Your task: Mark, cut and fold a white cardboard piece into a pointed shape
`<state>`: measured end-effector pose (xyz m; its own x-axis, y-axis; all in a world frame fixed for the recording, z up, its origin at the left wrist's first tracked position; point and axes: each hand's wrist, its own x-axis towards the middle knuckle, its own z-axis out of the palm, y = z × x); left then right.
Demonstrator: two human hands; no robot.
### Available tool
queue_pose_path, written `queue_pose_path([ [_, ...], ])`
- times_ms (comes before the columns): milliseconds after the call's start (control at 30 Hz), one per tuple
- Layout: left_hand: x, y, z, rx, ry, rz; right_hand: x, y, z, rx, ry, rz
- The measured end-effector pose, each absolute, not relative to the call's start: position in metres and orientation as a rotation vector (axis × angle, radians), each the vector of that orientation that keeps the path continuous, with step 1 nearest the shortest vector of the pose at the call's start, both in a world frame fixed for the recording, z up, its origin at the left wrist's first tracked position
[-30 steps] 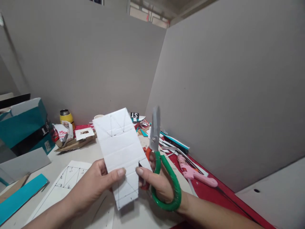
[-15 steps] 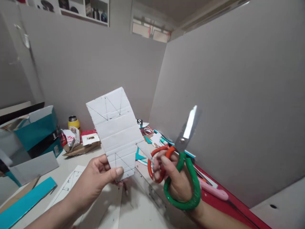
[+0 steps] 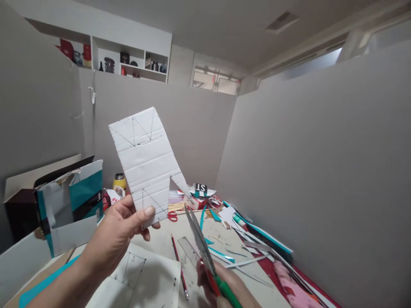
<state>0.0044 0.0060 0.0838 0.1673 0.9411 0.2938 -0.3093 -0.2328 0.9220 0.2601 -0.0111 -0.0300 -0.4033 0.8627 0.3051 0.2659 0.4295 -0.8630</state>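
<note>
Pinched between the thumb and fingers of my left hand (image 3: pixel 128 216) is a white piece of cardboard (image 3: pixel 146 158), held upright by its lower left edge. Pencil lines form triangles near its top and bottom, and a triangular notch is cut into its lower right, leaving a pointed flap. My right hand (image 3: pixel 221 282) grips scissors (image 3: pixel 202 244) with red and green handles at the bottom of the view. Their blades point up and left, with the tips just under the flap and apart from it. The handles are partly out of frame.
On the table lie a paper with a drawing (image 3: pixel 138 273), a pencil (image 3: pixel 180 265), a clear ruler (image 3: pixel 190 252) and small red scissors (image 3: pixel 172 216). Cardboard scraps (image 3: pixel 227 214) and strips spread to the right. Boxes (image 3: pixel 85 192) and a yellow bottle (image 3: pixel 119 181) stand at the left.
The scissors have come down and left, turning from pointing up right to pointing up left. The cardboard has shifted slightly left and up. The camera has tilted up, showing more shelf and ceiling.
</note>
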Motion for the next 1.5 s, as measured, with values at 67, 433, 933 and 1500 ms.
queue_pose_path([
  [67,0.004,0.006,0.084,1.285,0.703,1.356,0.258,-0.01,-0.033,-0.988,-1.923,0.95],
  [433,0.01,0.007,0.078,1.332,0.752,1.255,0.265,-0.008,-0.037,-1.001,-2.152,0.894],
  [933,0.013,0.004,0.077,1.362,0.76,1.277,0.261,-0.015,-0.034,-1.021,-2.091,0.882],
  [1500,0.017,0.002,0.072,1.459,0.724,1.141,0.26,-0.018,-0.028,-0.898,-2.104,0.988],
])
